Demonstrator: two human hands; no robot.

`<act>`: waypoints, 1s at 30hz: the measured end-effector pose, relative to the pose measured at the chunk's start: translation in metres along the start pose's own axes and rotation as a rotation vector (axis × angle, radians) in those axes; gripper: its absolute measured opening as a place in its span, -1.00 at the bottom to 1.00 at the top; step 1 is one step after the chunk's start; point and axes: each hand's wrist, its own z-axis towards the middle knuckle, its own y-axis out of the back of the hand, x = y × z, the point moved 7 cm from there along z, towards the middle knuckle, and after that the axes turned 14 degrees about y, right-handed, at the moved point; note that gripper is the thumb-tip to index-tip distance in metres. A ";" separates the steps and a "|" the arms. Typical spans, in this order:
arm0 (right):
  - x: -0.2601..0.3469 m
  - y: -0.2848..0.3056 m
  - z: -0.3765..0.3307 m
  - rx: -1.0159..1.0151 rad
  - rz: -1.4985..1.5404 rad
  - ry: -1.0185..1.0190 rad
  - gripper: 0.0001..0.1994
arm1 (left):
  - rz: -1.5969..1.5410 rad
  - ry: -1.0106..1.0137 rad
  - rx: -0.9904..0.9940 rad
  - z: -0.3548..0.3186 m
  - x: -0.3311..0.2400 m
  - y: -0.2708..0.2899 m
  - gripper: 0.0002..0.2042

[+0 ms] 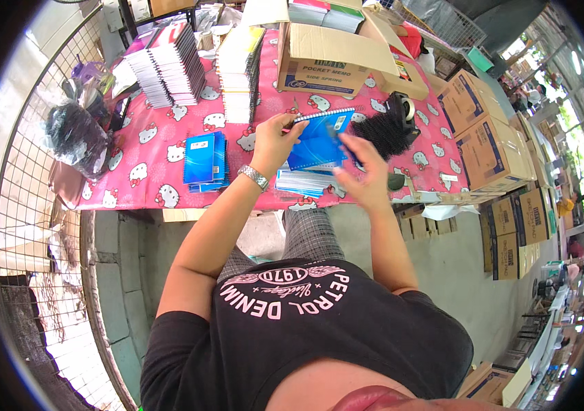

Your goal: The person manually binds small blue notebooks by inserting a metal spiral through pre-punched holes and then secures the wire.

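Note:
A blue notebook (314, 144) is held tilted over the pink table, a row of spiral binding along its far edge. My left hand (277, 142), with a metal watch at the wrist, pinches its left end by the spiral. My right hand (366, 171) curls at the notebook's right side, slightly blurred. Something dark and slim shows by its fingers and palm; its kind is unclear. Beneath the notebook lies a stack of blue-covered pads (303, 183). A smaller pile of blue notebooks (203, 163) sits to the left. Black spiral coils (379, 133) lie heaped right of my right hand.
Tall stacks of spiral notebooks (237, 85) stand at the far left of the patterned tablecloth (151, 154). An open cardboard box (326, 61) is behind my hands. A plastic-wrapped black bundle (76, 140) lies at the left edge. Cartons (487, 154) are piled beyond the table's right side.

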 end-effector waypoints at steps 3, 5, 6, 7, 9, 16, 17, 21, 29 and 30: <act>0.017 -0.022 0.013 0.120 -0.153 0.061 -0.40 | -0.023 -0.062 -0.006 0.002 0.000 -0.005 -0.79; 0.017 -0.024 0.014 0.143 -0.221 0.070 -0.40 | 0.036 -0.084 -0.013 -0.001 -0.005 -0.007 -0.82; 0.016 -0.025 0.011 0.146 -0.248 0.070 -0.41 | 0.031 -0.075 -0.001 -0.003 -0.004 -0.007 -0.84; 0.017 -0.026 0.009 0.148 -0.275 0.069 -0.41 | -0.011 -0.075 -0.013 -0.004 -0.001 -0.007 -0.84; 0.023 -0.025 0.007 0.117 -0.270 0.068 -0.43 | -0.094 -0.075 -0.030 -0.006 0.003 -0.008 -0.83; -0.018 -0.036 -0.016 0.082 0.448 -0.552 -0.43 | -0.012 -0.127 -0.083 -0.011 -0.002 -0.008 -0.83; -0.013 -0.030 -0.013 0.076 0.261 -0.390 -0.43 | -0.004 -0.141 -0.094 -0.011 -0.003 -0.008 -0.84; 0.019 -0.026 0.001 0.064 -0.126 -0.048 -0.43 | -0.008 -0.161 -0.124 -0.012 -0.007 -0.008 -0.85; 0.021 -0.018 0.003 0.048 -0.109 -0.023 -0.43 | -0.006 -0.164 -0.134 -0.012 -0.010 -0.007 -0.85; 0.020 -0.019 0.005 0.059 -0.150 0.009 -0.43 | 0.007 -0.187 -0.148 -0.012 -0.012 -0.006 -0.85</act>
